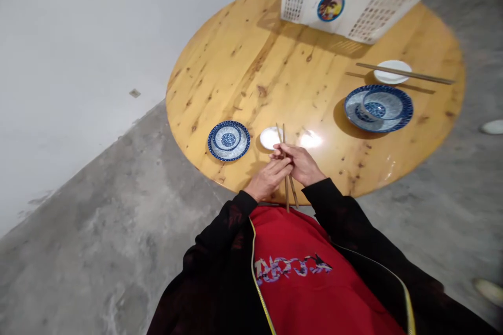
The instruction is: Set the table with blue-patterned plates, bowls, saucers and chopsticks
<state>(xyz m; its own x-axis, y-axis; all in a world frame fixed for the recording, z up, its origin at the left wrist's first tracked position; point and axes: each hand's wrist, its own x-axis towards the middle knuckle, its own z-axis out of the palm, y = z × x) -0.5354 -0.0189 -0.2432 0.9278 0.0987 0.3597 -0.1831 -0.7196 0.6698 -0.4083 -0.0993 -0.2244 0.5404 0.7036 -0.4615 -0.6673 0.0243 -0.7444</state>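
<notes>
Both hands meet at the table's near edge around a pair of wooden chopsticks (288,188), which cross slightly and point away from me. My left hand (270,175) is closed on them from the left. Closed round them from the right is my right hand (302,163). Just beyond the fingers lies a small white dish (271,137), which the chopstick tips partly overlap. To its left, a blue-and-white bowl (228,139) sits on a blue-patterned plate (212,153).
At the right, another patterned bowl (383,105) rests on a blue-rimmed plate (356,119). Behind it, chopsticks (428,77) lie across a white dish (387,77). A white plastic crate (346,8) occupies the far side of the round wooden table (236,78). A wall (86,63) stands left.
</notes>
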